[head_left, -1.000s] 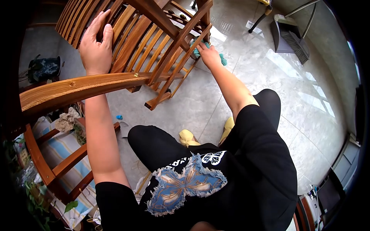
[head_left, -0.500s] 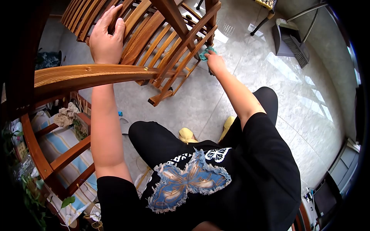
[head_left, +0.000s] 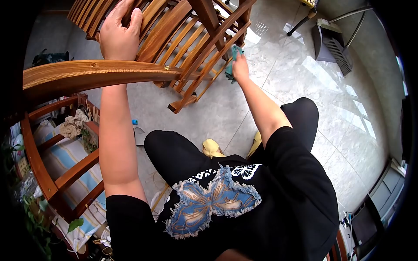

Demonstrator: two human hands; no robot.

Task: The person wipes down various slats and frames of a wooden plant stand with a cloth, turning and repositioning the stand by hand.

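A slatted wooden rocking-type chair [head_left: 159, 30] lies tilted at the top of the head view, its curved arm [head_left: 93, 74] crossing in front of my left forearm. My left hand [head_left: 119, 37] grips the slats, thumb apart from the fingers; the fingertips are partly cut off by the frame's top edge. In my right hand [head_left: 240, 68] is a crumpled green cloth [head_left: 230, 75], pinched beside the chair's thin end rails [head_left: 217, 69]. Whether the cloth touches the wood I cannot tell.
A dustpan with a broom [head_left: 333, 45] stands by the wall at upper right. Near it is a stool leg [head_left: 302, 22]. At left sit a wooden frame [head_left: 65, 178] with striped cloth, a rough stone [head_left: 74, 124] and plants [head_left: 37, 217]. Grey floor tiles [head_left: 270, 74] reflect light.
My right hand has drawn slightly left and turned, and the cloth now hangs on both sides of it. My left hand keeps its place on the slats. The view has shifted slightly.
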